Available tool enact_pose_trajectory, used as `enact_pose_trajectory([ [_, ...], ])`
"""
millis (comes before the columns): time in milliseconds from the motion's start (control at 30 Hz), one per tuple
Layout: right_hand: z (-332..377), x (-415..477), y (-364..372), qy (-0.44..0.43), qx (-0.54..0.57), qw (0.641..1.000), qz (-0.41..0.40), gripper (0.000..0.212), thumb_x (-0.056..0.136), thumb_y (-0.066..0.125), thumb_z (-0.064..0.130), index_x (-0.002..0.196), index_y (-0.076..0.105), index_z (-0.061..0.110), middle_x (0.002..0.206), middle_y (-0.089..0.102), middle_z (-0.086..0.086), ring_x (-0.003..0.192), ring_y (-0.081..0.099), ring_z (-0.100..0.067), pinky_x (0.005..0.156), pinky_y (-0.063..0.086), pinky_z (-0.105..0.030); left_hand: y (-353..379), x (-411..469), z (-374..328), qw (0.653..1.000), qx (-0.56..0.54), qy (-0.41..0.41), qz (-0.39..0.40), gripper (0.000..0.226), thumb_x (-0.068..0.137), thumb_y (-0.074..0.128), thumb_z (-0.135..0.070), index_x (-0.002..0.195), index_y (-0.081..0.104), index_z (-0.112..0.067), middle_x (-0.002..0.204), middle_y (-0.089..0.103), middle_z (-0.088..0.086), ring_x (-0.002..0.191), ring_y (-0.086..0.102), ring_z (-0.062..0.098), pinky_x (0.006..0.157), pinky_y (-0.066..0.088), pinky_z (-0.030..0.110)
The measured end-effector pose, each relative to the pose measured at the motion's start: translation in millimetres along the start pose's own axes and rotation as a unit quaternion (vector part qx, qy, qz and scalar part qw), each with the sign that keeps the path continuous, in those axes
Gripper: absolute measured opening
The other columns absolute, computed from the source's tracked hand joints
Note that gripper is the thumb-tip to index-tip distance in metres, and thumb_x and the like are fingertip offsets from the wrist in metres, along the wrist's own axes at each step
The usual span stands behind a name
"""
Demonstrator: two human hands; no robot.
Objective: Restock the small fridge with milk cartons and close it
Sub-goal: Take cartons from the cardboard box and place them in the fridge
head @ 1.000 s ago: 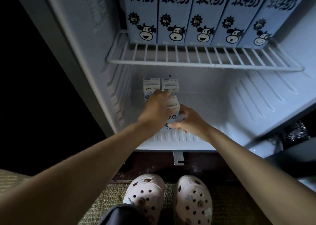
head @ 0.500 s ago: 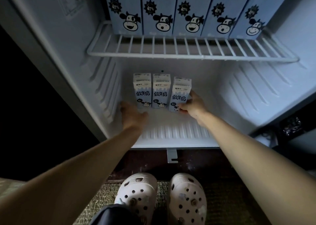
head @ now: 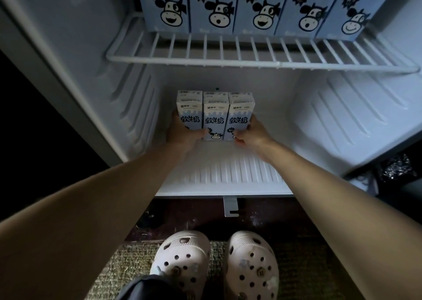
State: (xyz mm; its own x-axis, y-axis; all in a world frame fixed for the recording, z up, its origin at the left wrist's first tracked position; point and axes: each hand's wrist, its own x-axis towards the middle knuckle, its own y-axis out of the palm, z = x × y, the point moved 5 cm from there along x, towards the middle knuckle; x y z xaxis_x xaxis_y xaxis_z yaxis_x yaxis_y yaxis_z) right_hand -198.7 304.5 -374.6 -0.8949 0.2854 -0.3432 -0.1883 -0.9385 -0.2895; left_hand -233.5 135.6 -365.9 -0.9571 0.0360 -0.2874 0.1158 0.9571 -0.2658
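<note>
Three small blue-and-white milk cartons stand upright, side by side, at the back left of the open fridge's floor (head: 228,169). My left hand (head: 182,133) grips the left carton (head: 189,111) from its left side, thumb across the lower front. The middle carton (head: 215,117) stands between them, untouched. My right hand (head: 250,134) holds the right carton (head: 239,115) at its lower right corner. Several large cartons (head: 262,7) with cow faces fill the wire shelf (head: 251,61) above.
The fridge's ribbed right wall (head: 349,121) and left wall (head: 127,108) bound the lower compartment. A metal bracket (head: 230,207) hangs below the front lip. My two white clogs (head: 214,265) stand on a woven mat (head: 303,272).
The third carton was set down beside the other two and straightened. My left hand moved from the fridge floor onto the left carton; my right hand stayed at the right carton.
</note>
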Motion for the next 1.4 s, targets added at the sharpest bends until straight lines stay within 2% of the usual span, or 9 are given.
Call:
enact_pose_trajectory([
  [267,-3.0,-0.8,6.8,0.005,-0.024,0.999,-0.021,0.056,0.083,0.063,0.009,0.133,0.041,0.02,0.132,0.057,-0.006,0.12,0.054,-0.027,0.101,0.046,-0.048,-2.1,0.9,7.2,0.999,0.008,0.014,-0.029,0.074,0.066,0.08,-0.008,0.131,0.045,-0.008,0.129,0.057,0.011,0.12,0.054,0.028,0.102,0.045,0.043],
  [433,-2.1,-16.7,4.4,0.065,-0.106,0.989,-0.074,0.048,0.088,0.058,0.01,0.133,0.041,0.007,0.134,0.053,-0.011,0.121,0.053,-0.029,0.096,0.046,-0.033,1.3,-10.6,6.9,1.0,-0.007,-0.013,-0.019,0.087,0.066,0.079,-0.001,0.138,0.031,-0.013,0.133,0.053,0.008,0.122,0.052,0.025,0.101,0.046,0.047],
  [533,4.6,-41.1,1.5,0.089,-0.163,0.978,-0.099,0.037,0.092,0.051,0.006,0.128,0.044,0.0,0.126,0.055,-0.015,0.114,0.056,-0.03,0.089,0.05,-0.033,0.1,-33.3,-6.0,0.999,0.024,-0.034,-0.013,0.075,0.075,0.073,-0.005,0.136,0.03,-0.013,0.131,0.053,0.007,0.121,0.052,0.024,0.103,0.045,0.04],
  [633,24.5,-73.8,4.6,0.053,-0.211,0.973,-0.072,0.02,0.092,0.047,0.005,0.109,0.055,0.002,0.103,0.055,-0.012,0.095,0.057,-0.024,0.065,0.045,-0.025,-6.5,-63.4,-27.2,0.995,0.099,-0.027,0.019,0.047,0.086,0.06,-0.005,0.129,0.042,-0.012,0.126,0.057,0.01,0.112,0.057,0.025,0.089,0.049,0.028],
  [767,67.7,-129.6,7.5,-0.015,-0.249,0.966,-0.063,0.021,0.094,0.044,0.007,0.102,0.062,0.0,0.091,0.058,-0.008,0.08,0.053,-0.018,0.069,0.04,-0.023,-33.2,-115.2,-69.0,0.98,0.198,0.022,0.016,0.03,0.093,0.044,-0.004,0.12,0.055,-0.005,0.117,0.061,0.013,0.089,0.056,0.021,0.065,0.045,0.02],
  [967,141.5,-232.0,18.2,-0.12,-0.254,0.955,-0.092,0.025,0.091,0.041,0.004,0.081,0.064,0.004,0.086,0.061,-0.011,0.082,0.056,-0.022,0.067,0.036,-0.022,-107.0,-211.7,-129.4,0.966,0.234,0.096,-0.057,0.031,0.091,0.043,-0.009,0.11,0.066,-0.001,0.113,0.066,0.02,0.106,0.061,0.034,0.086,0.049,0.034],
  [1100,184.0,-308.7,50.2,-0.191,-0.213,0.955,-0.082,0.027,0.088,0.042,0.004,0.091,0.069,0.003,0.096,0.07,-0.013,0.089,0.063,-0.026,0.065,0.038,-0.023,-172.7,-287.6,-143.8,0.961,0.222,0.125,-0.111,0.027,0.089,0.047,-0.015,0.103,0.07,-0.013,0.106,0.068,0.016,0.095,0.066,0.033,0.084,0.054,0.033],
  [1233,199.6,-386.4,106.5,-0.23,-0.205,0.951,-0.005,0.025,0.091,0.044,0.007,0.091,0.069,0.008,0.092,0.069,-0.011,0.084,0.063,-0.027,0.054,0.039,-0.025,-242.3,-363.6,-126.1,0.947,0.248,0.149,-0.143,0.026,0.088,0.051,-0.011,0.108,0.068,-0.011,0.112,0.068,0.012,0.106,0.061,0.028,0.088,0.047,0.03],
  [1400,187.1,-461.4,197.2,-0.241,-0.232,0.938,0.094,0.023,0.09,0.045,0.011,0.092,0.067,0.012,0.1,0.069,-0.012,0.095,0.063,-0.03,0.076,0.05,-0.032,-324.7,-433.3,-60.8,0.931,0.278,0.077,-0.225,0.025,0.09,0.05,-0.014,0.107,0.067,-0.01,0.111,0.068,0.014,0.106,0.06,0.033,0.09,0.046,0.035],
])
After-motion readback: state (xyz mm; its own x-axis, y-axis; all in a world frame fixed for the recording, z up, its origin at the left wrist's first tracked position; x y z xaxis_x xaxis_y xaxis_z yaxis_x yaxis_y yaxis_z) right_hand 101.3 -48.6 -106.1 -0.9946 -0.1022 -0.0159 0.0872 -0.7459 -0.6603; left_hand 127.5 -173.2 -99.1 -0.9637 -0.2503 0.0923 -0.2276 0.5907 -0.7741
